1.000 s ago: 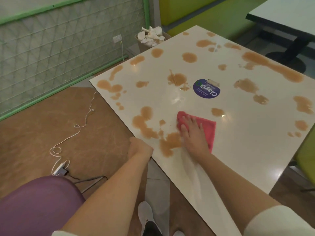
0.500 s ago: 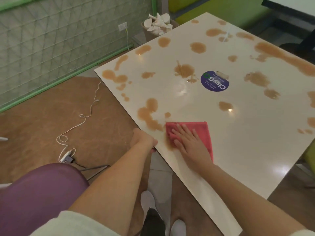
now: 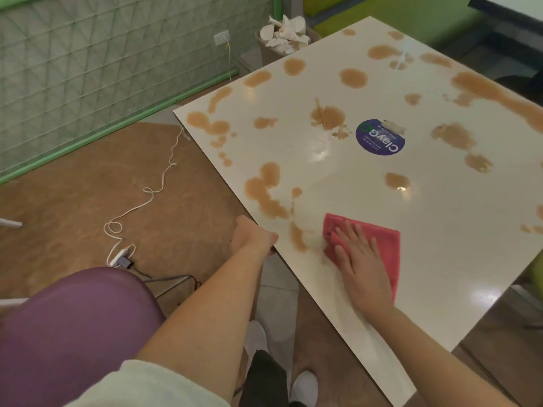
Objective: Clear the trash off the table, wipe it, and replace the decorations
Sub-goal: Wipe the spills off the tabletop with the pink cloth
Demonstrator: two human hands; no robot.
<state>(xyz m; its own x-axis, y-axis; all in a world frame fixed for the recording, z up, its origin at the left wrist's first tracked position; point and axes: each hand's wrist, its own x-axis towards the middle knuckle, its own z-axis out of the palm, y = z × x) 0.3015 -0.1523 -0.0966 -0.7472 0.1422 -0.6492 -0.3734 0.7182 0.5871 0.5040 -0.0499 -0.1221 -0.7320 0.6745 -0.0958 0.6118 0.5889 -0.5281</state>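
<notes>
A white square table carries several brown liquid stains across its top. My right hand lies flat, fingers straight, pressing a pink cloth onto the near part of the tabletop beside a brown smear. My left hand grips the table's near-left edge, fingers curled under it. A round purple sticker is stuck near the table's middle.
A bin full of crumpled white paper stands beyond the table's far corner. A purple chair seat is at lower left. A white cable and plug trail over the brown floor. Another table stands at far right.
My right hand has slid the pink cloth over the near stain, first toward the table's edge and then back to the right. The stain is thinned to a smear. My left hand has kept its grip.
</notes>
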